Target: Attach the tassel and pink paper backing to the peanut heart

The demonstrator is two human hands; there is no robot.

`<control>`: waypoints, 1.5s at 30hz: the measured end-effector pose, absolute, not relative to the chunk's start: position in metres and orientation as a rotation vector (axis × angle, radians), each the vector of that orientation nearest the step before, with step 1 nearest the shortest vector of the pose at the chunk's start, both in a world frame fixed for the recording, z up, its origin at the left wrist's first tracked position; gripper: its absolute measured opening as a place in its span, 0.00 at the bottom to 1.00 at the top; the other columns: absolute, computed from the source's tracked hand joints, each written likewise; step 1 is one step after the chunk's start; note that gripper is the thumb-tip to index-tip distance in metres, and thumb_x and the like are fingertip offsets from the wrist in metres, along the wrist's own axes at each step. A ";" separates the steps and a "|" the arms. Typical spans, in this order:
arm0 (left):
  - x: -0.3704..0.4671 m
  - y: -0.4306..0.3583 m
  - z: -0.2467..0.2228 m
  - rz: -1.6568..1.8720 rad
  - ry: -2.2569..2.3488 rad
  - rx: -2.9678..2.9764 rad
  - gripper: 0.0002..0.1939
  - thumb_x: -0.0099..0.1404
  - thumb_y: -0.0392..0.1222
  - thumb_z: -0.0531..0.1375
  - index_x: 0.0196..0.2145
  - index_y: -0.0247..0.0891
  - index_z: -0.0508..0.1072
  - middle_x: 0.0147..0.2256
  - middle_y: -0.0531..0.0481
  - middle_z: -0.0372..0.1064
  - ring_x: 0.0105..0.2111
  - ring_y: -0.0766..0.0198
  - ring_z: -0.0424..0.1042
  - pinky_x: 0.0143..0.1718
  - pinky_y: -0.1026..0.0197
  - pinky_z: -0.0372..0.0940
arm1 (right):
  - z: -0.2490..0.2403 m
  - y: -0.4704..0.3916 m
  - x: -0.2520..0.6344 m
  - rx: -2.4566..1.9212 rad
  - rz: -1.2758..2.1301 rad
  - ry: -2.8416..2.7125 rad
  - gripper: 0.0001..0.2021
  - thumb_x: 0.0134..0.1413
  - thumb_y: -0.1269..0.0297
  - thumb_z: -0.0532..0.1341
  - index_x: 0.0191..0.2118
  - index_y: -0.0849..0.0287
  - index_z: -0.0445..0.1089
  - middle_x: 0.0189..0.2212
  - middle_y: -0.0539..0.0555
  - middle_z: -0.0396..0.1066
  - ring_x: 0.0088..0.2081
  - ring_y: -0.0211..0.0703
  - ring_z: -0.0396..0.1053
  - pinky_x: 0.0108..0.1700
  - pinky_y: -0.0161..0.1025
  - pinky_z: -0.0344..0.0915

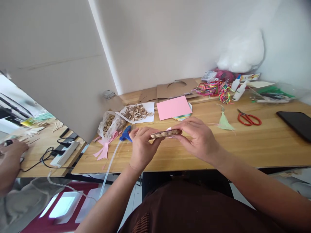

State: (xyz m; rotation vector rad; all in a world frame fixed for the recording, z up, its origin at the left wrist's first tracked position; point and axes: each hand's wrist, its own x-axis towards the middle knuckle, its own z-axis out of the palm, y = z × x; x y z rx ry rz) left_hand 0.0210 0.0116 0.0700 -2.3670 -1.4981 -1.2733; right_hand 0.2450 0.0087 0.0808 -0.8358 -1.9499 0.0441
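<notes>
Between my two hands is a flat brown piece with a bumpy, shell-like edge (166, 133), seen nearly edge-on above the front of the table. My left hand (143, 146) pinches its left end between thumb and fingers. At the other end, the thumb and fingers of my right hand (199, 138) grip it. A blue glue gun (125, 134) lies just left of my left hand, with a long translucent glue stick (110, 166) extending toward the front. Behind my hands lies a pink sheet of card (173, 107), on top of some round coloured item.
Broken shell pieces (137, 112) lie on white paper, beside a plastic bag of peanuts (109, 124). Red-handled scissors (249, 119), a pale green tassel (224, 121) and a phone (295, 124) are on the right. At left, a co-worker's hand (14, 148) rests beyond a partition (55, 64).
</notes>
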 end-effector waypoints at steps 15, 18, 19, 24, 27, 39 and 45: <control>0.011 0.020 0.065 -2.560 -2.018 -2.786 0.21 0.55 0.49 0.75 0.43 0.35 0.80 0.44 0.42 0.82 0.44 0.53 0.80 0.50 0.53 0.73 | 0.058 0.011 0.280 -0.955 1.130 -1.209 0.12 0.49 0.54 0.76 0.33 0.56 0.79 0.30 0.49 0.76 0.32 0.37 0.70 0.38 0.35 0.70; 0.014 0.013 0.068 -2.624 -1.971 -2.774 0.17 0.54 0.47 0.76 0.39 0.36 0.81 0.39 0.45 0.83 0.40 0.56 0.80 0.45 0.56 0.75 | 0.061 0.006 0.283 -0.921 1.178 -1.229 0.11 0.53 0.54 0.74 0.33 0.55 0.79 0.29 0.49 0.75 0.31 0.35 0.70 0.36 0.33 0.70; 0.013 0.011 0.070 -2.609 -1.943 -2.812 0.17 0.54 0.46 0.76 0.39 0.36 0.81 0.39 0.45 0.83 0.40 0.57 0.80 0.45 0.56 0.75 | 0.063 0.004 0.284 -0.893 1.211 -1.244 0.10 0.54 0.54 0.73 0.36 0.54 0.80 0.32 0.49 0.77 0.33 0.36 0.71 0.38 0.34 0.71; 0.011 0.002 0.075 -2.330 -1.917 -2.947 0.16 0.58 0.46 0.74 0.42 0.37 0.82 0.39 0.46 0.83 0.40 0.58 0.79 0.46 0.57 0.74 | 0.075 -0.006 0.284 -0.806 1.288 -1.276 0.13 0.58 0.57 0.72 0.48 0.48 0.80 0.43 0.51 0.81 0.45 0.42 0.76 0.51 0.40 0.74; 0.011 -0.002 0.076 -2.389 -1.865 -2.986 0.17 0.58 0.45 0.74 0.43 0.37 0.82 0.41 0.45 0.83 0.42 0.57 0.79 0.47 0.56 0.74 | 0.079 -0.012 0.280 -0.831 1.225 -1.244 0.10 0.57 0.59 0.72 0.45 0.49 0.81 0.42 0.51 0.82 0.45 0.43 0.78 0.50 0.41 0.76; 0.029 -0.014 0.077 -3.101 -1.957 -2.769 0.19 0.58 0.43 0.74 0.47 0.38 0.82 0.45 0.44 0.83 0.47 0.52 0.80 0.54 0.52 0.72 | 0.072 -0.028 0.268 -0.899 1.244 -1.267 0.13 0.57 0.57 0.71 0.48 0.50 0.81 0.46 0.52 0.82 0.49 0.47 0.78 0.53 0.44 0.76; 0.029 -0.012 0.075 -3.214 -2.110 -2.534 0.20 0.55 0.44 0.75 0.45 0.39 0.82 0.43 0.46 0.83 0.47 0.52 0.80 0.55 0.51 0.72 | 0.074 -0.030 0.268 -0.936 1.230 -1.276 0.16 0.56 0.55 0.71 0.49 0.53 0.79 0.46 0.55 0.82 0.49 0.51 0.79 0.54 0.48 0.76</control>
